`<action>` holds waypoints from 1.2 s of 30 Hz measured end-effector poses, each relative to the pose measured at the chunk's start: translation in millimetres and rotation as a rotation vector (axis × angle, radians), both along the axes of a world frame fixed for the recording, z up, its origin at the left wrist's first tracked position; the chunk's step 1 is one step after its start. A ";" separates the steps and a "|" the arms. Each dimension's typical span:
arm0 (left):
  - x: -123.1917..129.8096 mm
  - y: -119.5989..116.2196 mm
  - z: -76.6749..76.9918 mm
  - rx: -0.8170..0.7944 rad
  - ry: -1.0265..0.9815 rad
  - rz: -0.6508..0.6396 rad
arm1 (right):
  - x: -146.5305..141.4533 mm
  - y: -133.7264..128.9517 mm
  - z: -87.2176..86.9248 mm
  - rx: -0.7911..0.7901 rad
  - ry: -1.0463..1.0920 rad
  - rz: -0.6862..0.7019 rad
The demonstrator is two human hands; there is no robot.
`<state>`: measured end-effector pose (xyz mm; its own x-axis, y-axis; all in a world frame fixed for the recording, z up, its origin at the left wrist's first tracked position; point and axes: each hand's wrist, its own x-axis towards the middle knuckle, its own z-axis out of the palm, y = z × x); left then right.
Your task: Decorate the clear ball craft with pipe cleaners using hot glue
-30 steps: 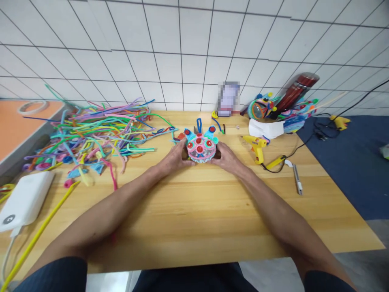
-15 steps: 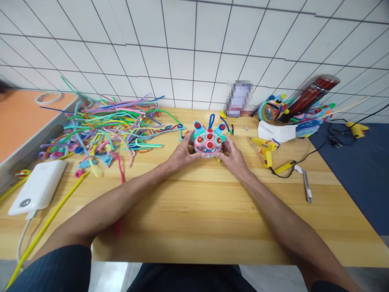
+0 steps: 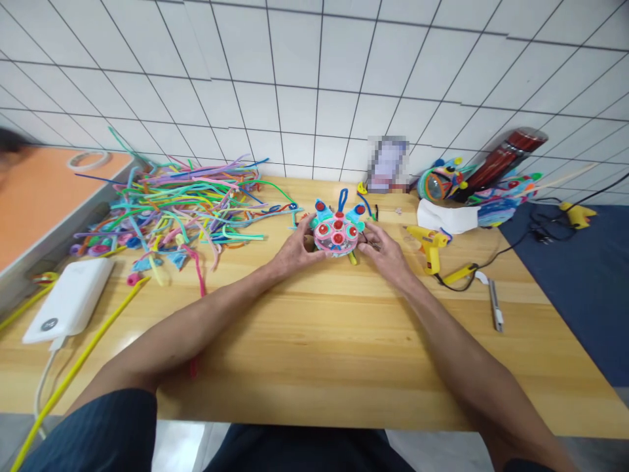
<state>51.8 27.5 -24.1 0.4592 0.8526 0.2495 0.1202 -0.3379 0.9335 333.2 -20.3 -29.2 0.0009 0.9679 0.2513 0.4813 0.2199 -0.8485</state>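
Observation:
A pipe-cleaner craft figure [image 3: 337,237] rests on the wooden table in front of me, pink and turquoise with red round spots, two blue horn-like parts and a blue loop on top. My left hand [image 3: 297,252] is closed around its left side, thumb along the front lower edge. At its right side, my right hand [image 3: 386,254] has its fingers curled at the edge, with the thumb beside the figure. Some fingertips are hidden behind it. Just left of the figure are loose pipe cleaners with a small blue disc [image 3: 293,206].
A heap of coloured pipe cleaners [image 3: 196,196] and a white power bank [image 3: 71,298] lie left. To the right are a yellow glue gun [image 3: 430,248], a utility knife [image 3: 496,305], white paper [image 3: 447,216] and a red flask [image 3: 508,160]. A phone [image 3: 388,164] leans on the wall.
My right hand has loosened and slid slightly right, its thumb coming off the figure's front. My left hand keeps its hold. The view has shifted slightly.

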 end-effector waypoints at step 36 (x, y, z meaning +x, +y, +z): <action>-2.2 13.3 5.5 0.329 0.688 0.219 | -34.0 -20.4 4.3 0.342 -0.457 -0.177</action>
<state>49.6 40.8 -18.6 0.4324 0.8731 0.2254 0.7292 -0.4856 0.4821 299.2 -40.6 -24.9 -0.0266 0.8272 0.5613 0.8352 0.3269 -0.4423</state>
